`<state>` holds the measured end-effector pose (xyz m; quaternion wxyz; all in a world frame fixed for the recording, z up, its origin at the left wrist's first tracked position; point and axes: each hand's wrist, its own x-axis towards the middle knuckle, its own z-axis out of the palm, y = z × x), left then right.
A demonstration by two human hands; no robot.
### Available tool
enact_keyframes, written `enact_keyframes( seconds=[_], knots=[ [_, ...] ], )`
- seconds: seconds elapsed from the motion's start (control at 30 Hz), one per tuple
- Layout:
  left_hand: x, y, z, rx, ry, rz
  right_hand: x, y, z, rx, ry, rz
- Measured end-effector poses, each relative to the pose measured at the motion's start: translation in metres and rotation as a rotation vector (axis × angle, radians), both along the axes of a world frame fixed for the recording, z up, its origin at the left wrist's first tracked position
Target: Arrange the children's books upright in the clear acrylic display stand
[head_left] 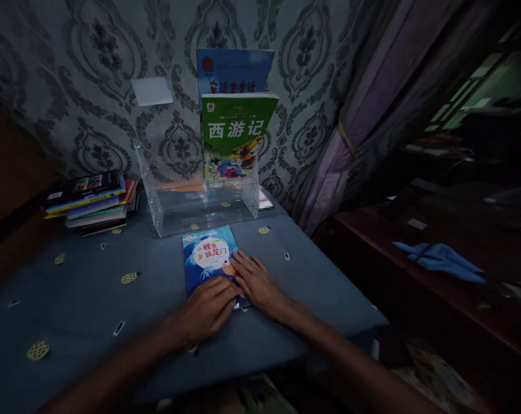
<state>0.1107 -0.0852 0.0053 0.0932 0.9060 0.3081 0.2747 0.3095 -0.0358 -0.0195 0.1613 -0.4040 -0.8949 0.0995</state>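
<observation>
A thin blue children's book point(209, 253) with a white title oval lies flat on the cloth-covered table point(157, 310). My left hand point(211, 303) rests over its lower edge, the fingers lying loosely bent across the cover. Along the right edge, my right hand point(257, 284) lies with its fingers stretched out flat on the book. Both hands touch near the bottom right corner, hiding that part of the cover. Behind the book stands a clear acrylic rack point(157, 215). It holds a green book point(232, 129) upright, with a taller blue book point(237, 64) behind it.
A stack of books point(96, 201) sits at the table's back left. A white card point(152, 91) shows against the patterned wall. To the right hang a purple curtain point(336, 155) and, lower down, a dark red surface point(394, 247) with a blue cloth point(439, 259).
</observation>
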Motion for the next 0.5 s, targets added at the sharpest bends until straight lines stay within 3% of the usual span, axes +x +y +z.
enact_keyframes(
  seconds=[0.17,0.33,0.5],
  knots=[
    [-0.011,0.013,-0.012,-0.066,-0.029,0.207,0.003,-0.011,-0.007,0.060,-0.006,0.011],
    [-0.049,0.054,-0.034,-0.044,0.119,0.388,0.004,-0.010,-0.003,0.042,-0.039,0.011],
    [-0.076,0.084,-0.041,-0.092,0.221,0.595,-0.002,-0.013,0.004,0.037,-0.078,0.011]
  ],
)
